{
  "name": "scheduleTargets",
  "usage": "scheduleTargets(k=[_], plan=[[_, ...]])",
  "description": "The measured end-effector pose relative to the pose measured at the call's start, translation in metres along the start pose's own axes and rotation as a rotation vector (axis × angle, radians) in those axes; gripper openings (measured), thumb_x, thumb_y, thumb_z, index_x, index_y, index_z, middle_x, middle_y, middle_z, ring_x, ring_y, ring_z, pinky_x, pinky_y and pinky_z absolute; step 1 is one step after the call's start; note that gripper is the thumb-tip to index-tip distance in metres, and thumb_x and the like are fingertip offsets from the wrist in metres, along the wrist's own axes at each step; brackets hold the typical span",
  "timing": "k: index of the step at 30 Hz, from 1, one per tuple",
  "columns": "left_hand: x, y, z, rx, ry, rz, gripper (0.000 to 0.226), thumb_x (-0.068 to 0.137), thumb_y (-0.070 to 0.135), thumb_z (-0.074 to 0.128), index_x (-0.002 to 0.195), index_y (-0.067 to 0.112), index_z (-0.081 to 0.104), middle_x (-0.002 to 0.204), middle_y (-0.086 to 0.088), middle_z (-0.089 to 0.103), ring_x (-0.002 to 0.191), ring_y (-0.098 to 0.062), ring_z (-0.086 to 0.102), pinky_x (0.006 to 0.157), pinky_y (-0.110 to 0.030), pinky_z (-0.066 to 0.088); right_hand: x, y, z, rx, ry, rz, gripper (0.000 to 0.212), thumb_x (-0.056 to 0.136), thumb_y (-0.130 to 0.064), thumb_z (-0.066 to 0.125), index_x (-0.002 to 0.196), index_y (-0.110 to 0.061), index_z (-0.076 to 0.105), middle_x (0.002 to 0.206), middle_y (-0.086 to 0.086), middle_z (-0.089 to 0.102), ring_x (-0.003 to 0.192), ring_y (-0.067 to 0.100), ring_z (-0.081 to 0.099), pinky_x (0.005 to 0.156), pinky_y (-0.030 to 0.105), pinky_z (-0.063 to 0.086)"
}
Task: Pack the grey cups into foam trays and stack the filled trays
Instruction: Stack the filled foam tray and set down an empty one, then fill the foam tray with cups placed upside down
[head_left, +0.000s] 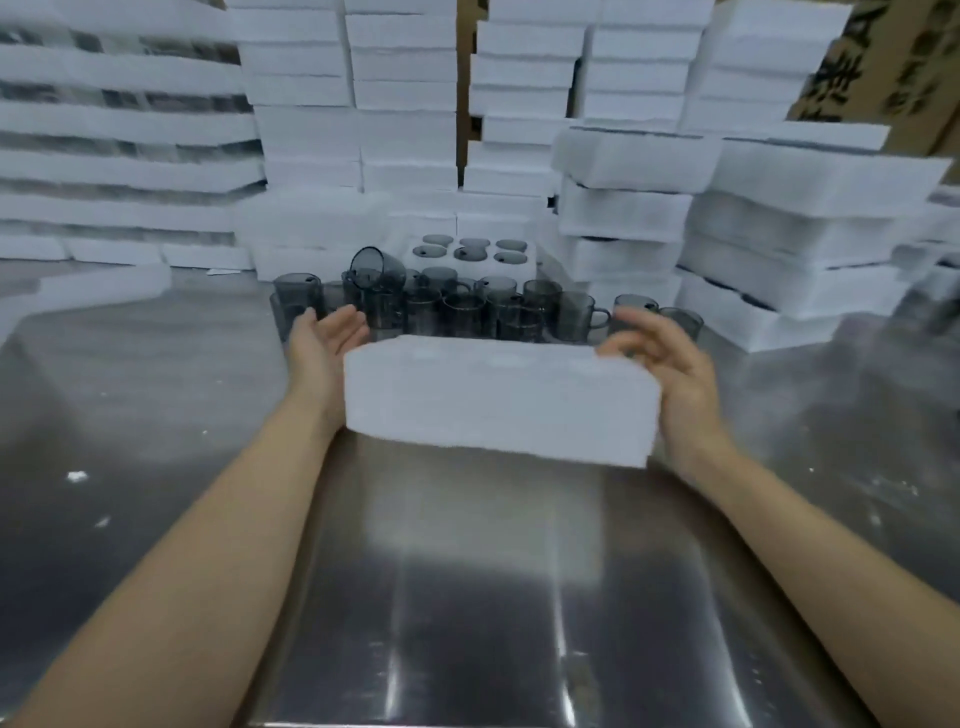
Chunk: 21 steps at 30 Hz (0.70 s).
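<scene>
Two hands are set at opposite ends of one foam tray (498, 400), so its long axis runs left to right between them, the right end skewed slightly toward the person.

- left hand (324, 338): grip spread, fingers straight, palm turned in at the tray's left end face. Contact is not resolved.
- tray: appears to be carried just above the steel tabletop (467, 597). The pockets cannot be made out on the blurred top face.
- grey cups (467, 306): clustered on the tabletop directly beyond the tray's far edge, one tipped cup (376, 270) riding on the left part of the cluster. Behind them a filled six-cup tray (472, 249) is seen.
- right hand (670, 374): palm at the right end face, fingers half curled by the far right corner. Through the motion blur it cannot be told whether the grip is pinching.

Judgement: once the tray is set down, the cups would be reached straight forward. The main cluster sits nearer the left hand, the two outlying cups (660, 314) nearer the right.
</scene>
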<state>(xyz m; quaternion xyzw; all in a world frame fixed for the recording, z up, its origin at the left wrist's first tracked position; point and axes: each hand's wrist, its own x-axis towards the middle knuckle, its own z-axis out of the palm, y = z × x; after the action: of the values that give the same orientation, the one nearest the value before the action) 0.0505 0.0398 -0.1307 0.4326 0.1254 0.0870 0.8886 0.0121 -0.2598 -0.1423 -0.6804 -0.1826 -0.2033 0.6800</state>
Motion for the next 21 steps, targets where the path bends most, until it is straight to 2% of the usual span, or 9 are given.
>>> scheduleTargets(k=[1,3,6,7,10,13,15,18,21], plan=[[0.002,0.002,-0.003,0.019,-0.007,0.028,0.047,0.103,0.036,0.029,0.128,0.003,0.052,0.134,-0.013,0.054,0.130,-0.026,0.048,0.105,-0.036,0.039,0.005,0.003,-0.003,0.035,0.084,0.017,0.056,0.078,0.017,0.038,0.108,-0.022,0.064,0.091,-0.002,0.069,0.073,0.009,0.056,0.058,0.022,0.037],[0.005,0.005,-0.006,0.066,-0.044,0.024,0.041,0.101,0.035,0.036,0.123,0.007,0.055,0.132,-0.009,0.056,0.131,-0.023,0.047,0.102,-0.031,0.041,0.013,0.012,-0.010,-0.106,0.215,0.011,0.062,0.076,0.019,0.035,0.112,-0.022,0.063,0.098,0.002,0.067,0.074,0.006,0.055,0.057,0.017,0.038],[0.005,-0.002,0.000,0.164,-0.198,0.001,0.022,0.095,0.024,0.049,0.108,0.009,0.060,0.119,-0.006,0.061,0.127,-0.022,0.050,0.088,-0.026,0.045,0.027,0.028,-0.030,-0.582,0.381,-0.042,0.055,0.077,0.015,0.038,0.120,-0.010,0.062,0.115,0.010,0.056,0.097,0.015,0.054,0.082,0.008,0.040],[0.005,-0.005,0.003,0.226,-0.252,-0.013,0.021,0.090,0.019,0.054,0.108,0.010,0.060,0.116,-0.005,0.061,0.121,-0.020,0.053,0.084,-0.026,0.046,0.033,0.033,-0.038,-0.684,0.416,-0.033,0.055,0.077,0.014,0.040,0.124,-0.007,0.059,0.123,0.013,0.050,0.106,0.020,0.051,0.092,0.011,0.038],[0.007,-0.012,0.011,0.452,-0.406,-0.026,0.040,0.090,-0.001,0.043,0.128,0.009,0.051,0.128,-0.007,0.056,0.102,-0.008,0.060,0.078,-0.025,0.049,0.048,0.045,-0.055,-0.940,0.348,0.133,0.060,0.080,0.007,0.047,0.139,-0.009,0.046,0.146,0.017,0.030,0.130,0.034,0.032,0.112,0.035,0.025],[0.009,-0.017,0.013,0.565,-0.524,0.006,0.048,0.087,-0.015,0.033,0.124,0.009,0.052,0.119,-0.003,0.062,0.096,-0.007,0.066,0.072,-0.021,0.054,0.057,0.054,-0.062,-1.103,0.215,0.228,0.051,0.090,-0.008,0.055,0.140,-0.012,0.045,0.146,0.017,0.028,0.131,0.038,0.027,0.112,0.041,0.022],[0.009,-0.019,0.013,0.540,-0.553,0.013,0.049,0.084,-0.016,0.033,0.118,0.010,0.056,0.112,0.000,0.067,0.094,-0.009,0.069,0.071,-0.022,0.055,0.060,0.058,-0.063,-1.121,0.225,0.206,0.038,0.091,-0.014,0.059,0.129,-0.008,0.055,0.140,0.019,0.031,0.127,0.038,0.030,0.108,0.037,0.023],[0.007,-0.024,0.014,0.509,-0.497,0.031,0.047,0.083,-0.014,0.037,0.113,0.013,0.060,0.107,0.001,0.070,0.094,-0.012,0.069,0.071,-0.024,0.054,0.059,0.056,-0.061,-1.024,0.339,0.166,0.020,0.090,-0.013,0.062,0.107,-0.001,0.061,0.134,0.022,0.031,0.120,0.037,0.037,0.105,0.028,0.027],[-0.002,-0.030,0.019,0.503,-0.389,0.085,0.042,0.083,-0.011,0.043,0.111,0.015,0.062,0.105,0.001,0.071,0.089,-0.012,0.070,0.070,-0.023,0.054,0.057,0.042,-0.056,-0.819,0.451,0.078,0.016,0.091,-0.009,0.061,0.103,0.002,0.060,0.134,0.020,0.031,0.100,0.022,0.047,0.096,0.012,0.032]])
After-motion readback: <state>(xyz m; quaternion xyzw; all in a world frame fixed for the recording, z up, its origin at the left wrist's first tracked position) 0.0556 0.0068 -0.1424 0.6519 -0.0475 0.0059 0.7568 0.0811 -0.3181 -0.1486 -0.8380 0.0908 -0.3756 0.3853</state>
